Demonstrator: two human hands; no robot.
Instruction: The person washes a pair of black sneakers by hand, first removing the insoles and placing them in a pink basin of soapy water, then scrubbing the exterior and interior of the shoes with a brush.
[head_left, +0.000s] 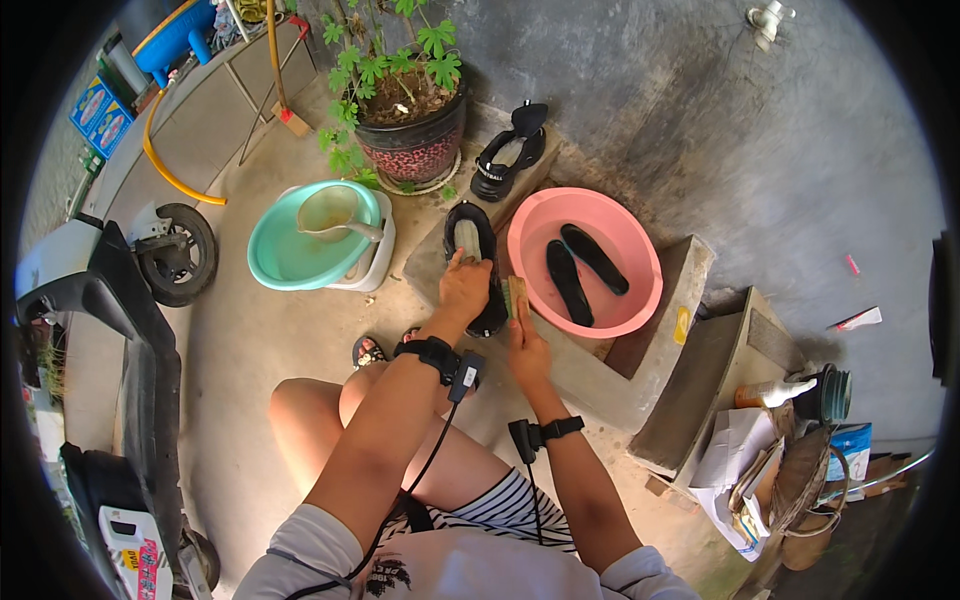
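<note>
A black shoe (491, 300) lies on the concrete ledge in front of me, and my left hand (466, 285) rests over its opening with the fingers reaching inside. My right hand (528, 345) grips a wooden scrub brush (517, 295), its bristles facing the shoe's right side. Whether the bristles touch the shoe I cannot tell. Farther up the ledge stands a second black shoe (506, 166), its tongue pulled up. To the right, a pink basin (643, 232) holds two dark insoles (595, 259) in water.
At left, a turquoise basin (262, 262) with a dipper (330, 214) rests on a white tub. A potted plant (411, 150) stands near the wall. A scooter (142, 360) is at far left; a concrete trough (675, 405), basket (806, 480) and papers are at right.
</note>
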